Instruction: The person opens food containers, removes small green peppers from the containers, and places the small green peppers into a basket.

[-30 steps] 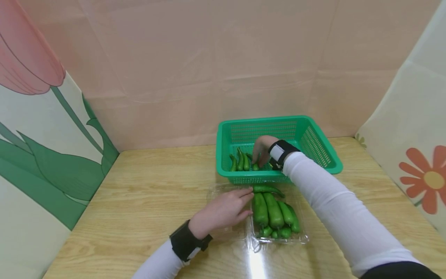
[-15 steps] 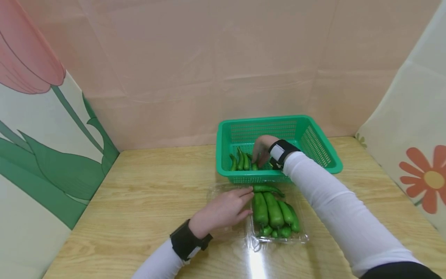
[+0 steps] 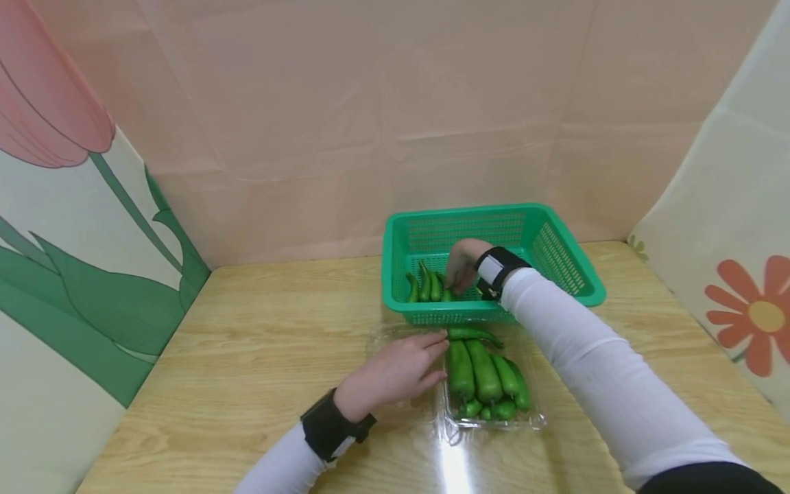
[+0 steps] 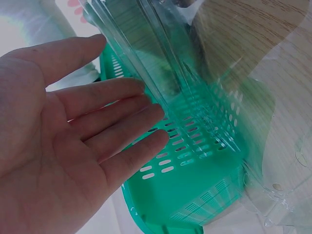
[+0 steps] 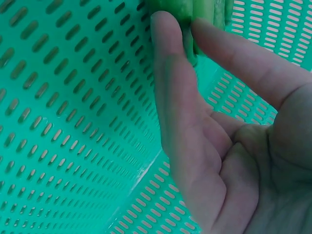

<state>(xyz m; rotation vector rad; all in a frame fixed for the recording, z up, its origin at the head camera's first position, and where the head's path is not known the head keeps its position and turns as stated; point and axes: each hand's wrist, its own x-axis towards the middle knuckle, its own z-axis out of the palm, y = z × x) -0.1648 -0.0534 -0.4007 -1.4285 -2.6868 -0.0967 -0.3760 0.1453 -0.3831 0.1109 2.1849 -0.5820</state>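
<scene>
My right hand (image 3: 464, 264) reaches down inside the green plastic basket (image 3: 463, 317), near its left end. Its thumb and forefinger pinch a green pepper (image 5: 171, 7), beside a short row of small green peppers (image 3: 426, 283) lying side by side. My left hand (image 3: 395, 369) has its fingers extended at the left edge of a clear plastic clamshell box (image 3: 535, 421), fingertips right at the rim. Several larger green peppers (image 3: 484, 374) fill that box, one lying crosswise at its far end. In the left wrist view, the left palm and spread fingers hold nothing.
The clamshell's clear lid (image 3: 384, 336) lies folded out to the left, partly under my left hand. The wooden table (image 3: 259, 357) ends at a pink backdrop (image 3: 278, 137) behind the basket. Floral sheets (image 3: 728, 226) stand at both sides.
My right hand has shifted slightly left in the basket, and the pinched pepper has moved closer to the row. My left hand and the clamshell box stay put.
</scene>
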